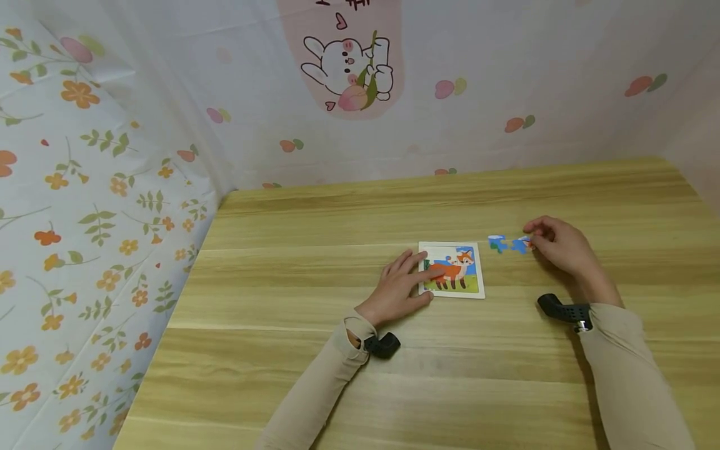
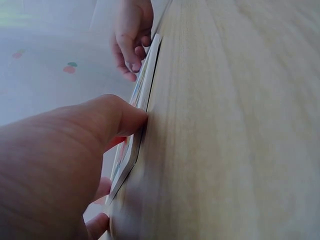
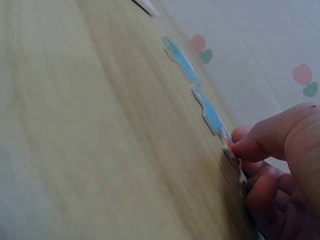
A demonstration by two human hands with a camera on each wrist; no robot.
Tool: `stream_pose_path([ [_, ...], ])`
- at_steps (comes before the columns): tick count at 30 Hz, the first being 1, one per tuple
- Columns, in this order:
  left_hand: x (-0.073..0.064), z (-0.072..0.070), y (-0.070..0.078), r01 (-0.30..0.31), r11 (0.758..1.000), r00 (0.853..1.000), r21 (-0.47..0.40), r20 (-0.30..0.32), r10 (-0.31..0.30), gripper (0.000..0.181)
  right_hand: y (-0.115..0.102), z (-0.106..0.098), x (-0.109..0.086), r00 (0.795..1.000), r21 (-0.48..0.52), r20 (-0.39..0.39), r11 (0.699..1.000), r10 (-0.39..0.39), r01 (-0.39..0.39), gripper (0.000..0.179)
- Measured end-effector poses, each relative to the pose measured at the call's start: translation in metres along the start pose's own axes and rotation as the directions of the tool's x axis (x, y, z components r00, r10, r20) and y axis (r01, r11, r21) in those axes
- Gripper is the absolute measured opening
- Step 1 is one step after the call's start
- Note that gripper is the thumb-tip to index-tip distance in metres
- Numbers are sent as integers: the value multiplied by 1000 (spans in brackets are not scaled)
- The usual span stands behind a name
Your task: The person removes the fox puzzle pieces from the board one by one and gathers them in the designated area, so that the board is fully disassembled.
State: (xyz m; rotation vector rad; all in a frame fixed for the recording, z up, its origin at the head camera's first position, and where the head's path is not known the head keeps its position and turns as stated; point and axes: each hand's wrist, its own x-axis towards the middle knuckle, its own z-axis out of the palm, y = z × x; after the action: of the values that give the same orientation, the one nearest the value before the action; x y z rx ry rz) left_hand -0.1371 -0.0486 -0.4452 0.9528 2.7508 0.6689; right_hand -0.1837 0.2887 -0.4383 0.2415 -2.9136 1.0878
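Note:
A small square puzzle tray [image 1: 481, 290] with a white border lies on the table and shows an orange fox on grass. My left hand [image 1: 398, 289] rests on its left side with fingers spread, the thumb against the near edge. To the right of the tray lies a blue and green puzzle piece [image 1: 495, 241], and beside it a mostly blue puzzle piece [image 3: 212, 114]. At the far end of this row, the thumb and a fingertip of my right hand [image 1: 565, 247] pinch a puzzle piece with orange on it [image 3: 228, 149], partly hidden by the fingers.
The wood-grain table [image 1: 270, 281] meets a white printed cloth [image 1: 478, 125] at its back edge. A flowered cloth [image 1: 101, 250] hangs along the left. Black wrist mounts [image 1: 384, 345] sit on both forearms.

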Motion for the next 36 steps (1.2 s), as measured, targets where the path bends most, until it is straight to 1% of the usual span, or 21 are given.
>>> stream_pose_path([
  [7,0,0,0,-4,1000,1000,-3,-9,4,48,1,2,1,999,-13,-36,999,35,-35,20],
  [12,0,0,0,-3,1000,1000,-6,-9,3,48,-1,5,2,994,-25,-85,997,65,-67,19],
  [22,-1,-1,1,0,1000,1000,-13,-22,0,48,-5,15,2,980,-64,-182,994,79,-92,18],
  [32,-1,0,1,4,1000,1000,-9,-23,-4,48,-10,18,-1,972,-64,-214,991,102,-118,17],
  [36,0,1,0,-1,1000,1000,-8,-26,1,48,-11,17,-2,968,-57,-219,989,124,-139,18],
])
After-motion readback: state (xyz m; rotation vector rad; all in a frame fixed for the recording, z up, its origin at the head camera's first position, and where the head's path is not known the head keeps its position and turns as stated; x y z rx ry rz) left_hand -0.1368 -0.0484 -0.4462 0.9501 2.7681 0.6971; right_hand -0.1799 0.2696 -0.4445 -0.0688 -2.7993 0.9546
